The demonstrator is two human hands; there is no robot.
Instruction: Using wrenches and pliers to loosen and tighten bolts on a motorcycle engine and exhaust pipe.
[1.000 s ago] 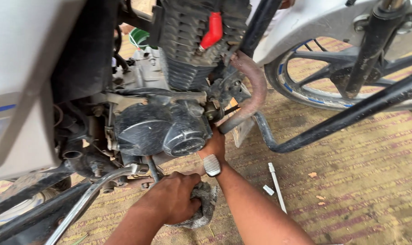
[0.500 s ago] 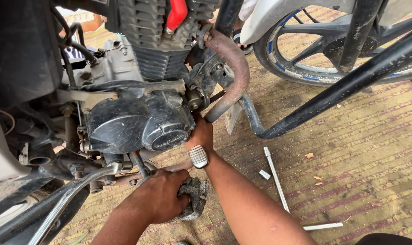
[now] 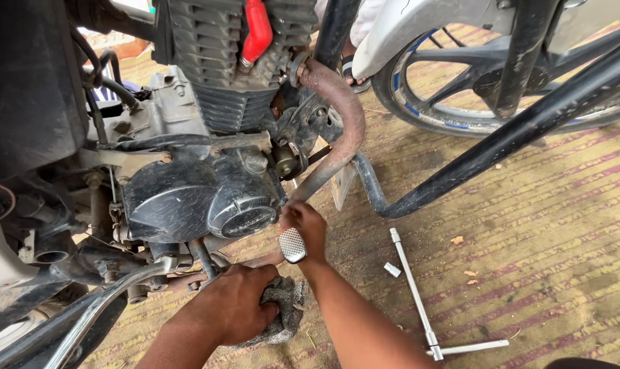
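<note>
The left hand (image 3: 231,307) is closed around a grey rag (image 3: 279,316), pressing it below the black engine cover (image 3: 194,195). The right hand (image 3: 303,225) reaches up beside that cover, fingers curled at its lower edge near the metal foot pedal (image 3: 293,244); what it grips cannot be told. The cover remains mounted, so the work looks unfinished. Right of the cover, a T-handle wrench (image 3: 419,301) and small socket (image 3: 392,269) lie unused on the mat (image 3: 542,273).

Daylit ground under a parked motorcycle

A woven mat (image 3: 562,225) with red and tan stripes covers the floor; right of the motorcycle's engine (image 3: 200,191) a spoked front wheel (image 3: 460,82) stands, daylight falling evenly across it.
</note>
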